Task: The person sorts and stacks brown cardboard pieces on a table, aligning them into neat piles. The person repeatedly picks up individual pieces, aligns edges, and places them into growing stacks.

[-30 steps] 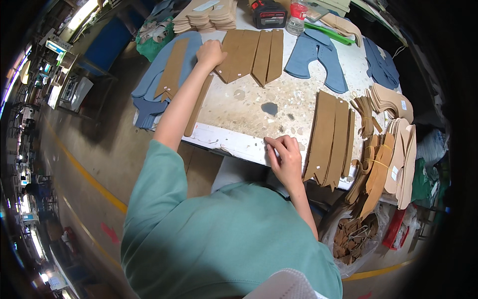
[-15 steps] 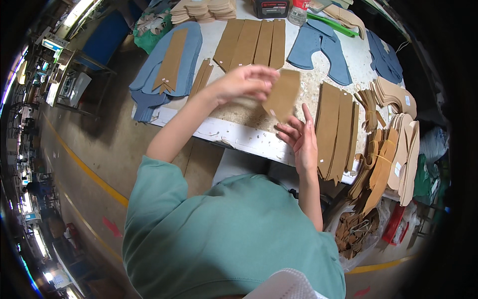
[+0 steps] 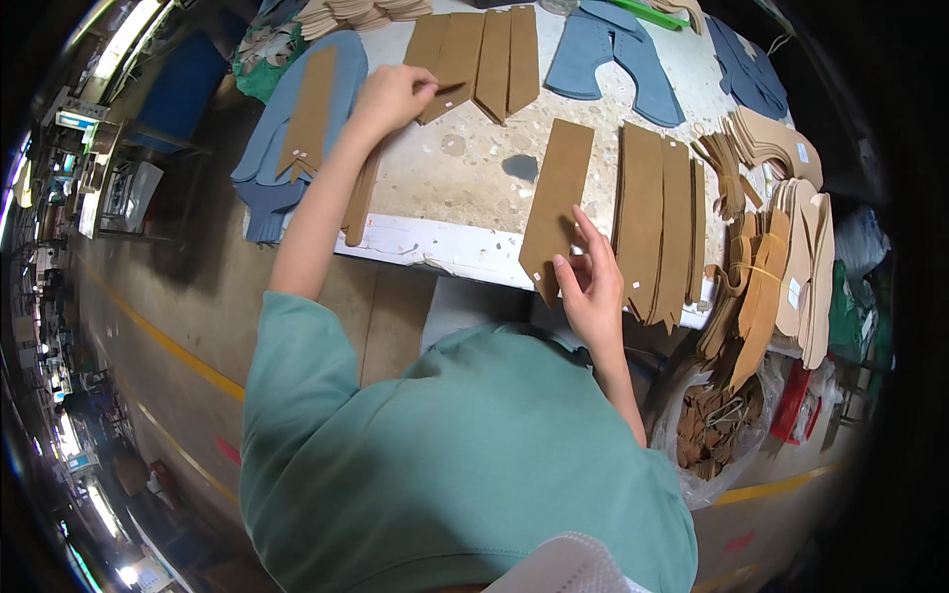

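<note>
At the far left of the worktable, my left hand (image 3: 390, 99) pinches the raised corner of a brown leather-like panel (image 3: 450, 74) in a row of stacked panels. A single long brown panel (image 3: 559, 188) with a pointed lower end lies at the table's front edge, a small white mark near its tip. Over its lower right side is my right hand (image 3: 595, 292), fingers apart and holding nothing; I cannot tell whether the fingertips touch it. More brown panels (image 3: 647, 217) with notched ends lie in stacks just right of that hand.
Blue cut pieces (image 3: 341, 89) with a brown strip on top sit at left, another blue stack (image 3: 657, 84) at the back. Bundled brown strips (image 3: 756, 306) and beige pieces (image 3: 811, 287) overhang the right edge. Below stands a clear bag of scraps (image 3: 712, 435). A dark grey patch (image 3: 520, 167) marks the tabletop.
The brown panel that was between my hands now lies flat beside the right-hand stacks. My left hand has moved left to the back row and pinches a panel there. My right hand has shifted slightly lower.
</note>
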`<act>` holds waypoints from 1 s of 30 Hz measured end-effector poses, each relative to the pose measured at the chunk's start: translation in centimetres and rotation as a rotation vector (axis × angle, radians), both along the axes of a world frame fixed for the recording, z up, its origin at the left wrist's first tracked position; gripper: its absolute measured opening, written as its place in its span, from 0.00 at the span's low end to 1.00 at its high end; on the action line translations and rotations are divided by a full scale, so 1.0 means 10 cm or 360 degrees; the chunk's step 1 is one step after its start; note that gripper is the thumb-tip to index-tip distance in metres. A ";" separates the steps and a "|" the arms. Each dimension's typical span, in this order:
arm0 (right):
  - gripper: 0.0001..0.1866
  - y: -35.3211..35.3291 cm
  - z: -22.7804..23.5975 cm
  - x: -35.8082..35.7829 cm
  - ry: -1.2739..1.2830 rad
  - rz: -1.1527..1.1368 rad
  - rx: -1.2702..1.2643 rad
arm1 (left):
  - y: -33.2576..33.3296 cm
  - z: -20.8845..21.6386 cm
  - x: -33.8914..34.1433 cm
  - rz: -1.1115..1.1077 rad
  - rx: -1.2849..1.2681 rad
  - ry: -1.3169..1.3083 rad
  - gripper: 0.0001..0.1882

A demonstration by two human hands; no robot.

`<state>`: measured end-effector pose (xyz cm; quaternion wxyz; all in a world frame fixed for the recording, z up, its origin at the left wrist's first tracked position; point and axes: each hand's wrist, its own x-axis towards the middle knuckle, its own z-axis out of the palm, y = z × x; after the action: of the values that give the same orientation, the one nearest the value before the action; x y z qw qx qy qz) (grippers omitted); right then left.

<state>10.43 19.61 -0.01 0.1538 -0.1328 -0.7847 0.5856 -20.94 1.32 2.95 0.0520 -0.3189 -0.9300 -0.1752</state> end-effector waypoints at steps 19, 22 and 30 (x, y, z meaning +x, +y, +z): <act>0.29 -0.01 0.01 -0.06 -0.0139 0.0493 -0.0131 | -0.71 0.24 1.93 -0.0140 0.0427 -0.1238 0.10; 0.27 -0.03 0.04 -0.12 -0.0139 0.0382 0.0034 | -0.72 0.00 2.06 0.0612 0.0482 -0.1578 0.17; 0.25 -0.06 -0.02 -0.29 -0.0109 0.0408 -0.0032 | -0.84 -0.20 2.22 0.0334 0.0958 -0.1484 0.14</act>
<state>7.56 18.98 -0.21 0.0494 -0.0528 -0.7942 0.6033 1.26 -7.06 0.92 -0.2586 -0.0849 -0.7903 -0.5489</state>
